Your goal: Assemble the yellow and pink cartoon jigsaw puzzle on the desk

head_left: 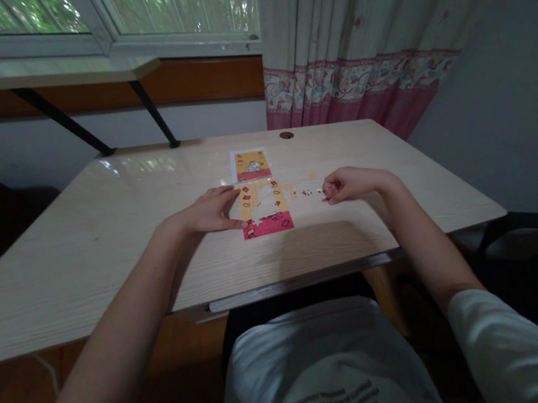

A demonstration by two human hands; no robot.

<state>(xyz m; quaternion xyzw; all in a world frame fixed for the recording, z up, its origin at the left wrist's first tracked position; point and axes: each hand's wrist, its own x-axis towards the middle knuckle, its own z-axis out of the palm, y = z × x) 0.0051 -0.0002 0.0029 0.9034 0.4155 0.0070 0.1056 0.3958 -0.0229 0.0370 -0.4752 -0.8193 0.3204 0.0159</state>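
Observation:
A partly assembled jigsaw puzzle (267, 226) lies flat on the desk, its yellow and red border joined around a gap in the middle. My left hand (212, 210) rests at its left edge, thumb and fingers spread, the tips touching the border. To the right of the puzzle, my right hand (344, 183) is bent down to the desk with its fingers pinched together. A small red puzzle piece (326, 199) shows at those fingertips, partly hidden. Several loose puzzle pieces (307, 193), white, red and yellow, lie between the puzzle and my right hand.
Just behind the puzzle is a picture card (252, 165) with a white animal on yellow and red, apparently in a clear sleeve. The pale wooden desk (119, 251) has a cable hole (286, 135) at its back edge. A shelf on black supports (155, 114) stands back left, beside a curtain (352, 47).

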